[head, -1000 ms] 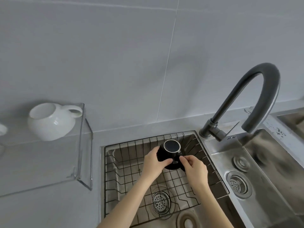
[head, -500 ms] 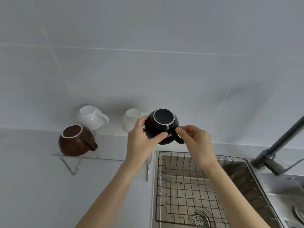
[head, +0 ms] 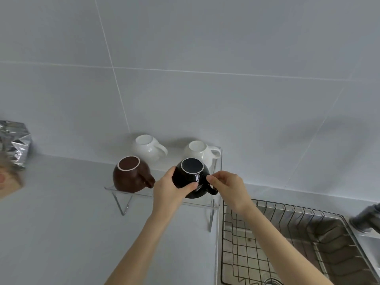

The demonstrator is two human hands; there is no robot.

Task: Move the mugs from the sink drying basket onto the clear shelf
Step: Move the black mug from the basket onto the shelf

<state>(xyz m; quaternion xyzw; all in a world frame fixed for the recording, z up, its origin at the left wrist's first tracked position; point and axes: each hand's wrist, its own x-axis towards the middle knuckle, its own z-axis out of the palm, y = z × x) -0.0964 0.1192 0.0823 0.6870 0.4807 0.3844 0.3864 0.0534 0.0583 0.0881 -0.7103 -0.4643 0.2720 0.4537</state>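
Note:
Both hands hold a black mug (head: 191, 176) upside down over the front right part of the clear shelf (head: 144, 193). My left hand (head: 170, 189) wraps its left side, and my right hand (head: 228, 188) pinches the handle side. I cannot tell whether the mug touches the shelf. A brown mug (head: 129, 174) lies inverted at the shelf's front left. Two white mugs (head: 149, 148) (head: 202, 152) stand inverted at the back. The wire drying basket (head: 287, 243) in the sink at lower right shows no mugs.
A crumpled silver foil bag (head: 14, 141) stands on the grey counter at far left, with a brown item (head: 9, 179) in front of it. The dark faucet base (head: 368, 220) is at the right edge. A tiled wall rises behind the shelf.
Both hands lifted the black mug out of the sink basket and carried it left to the shelf's front right. The view has swung left with them.

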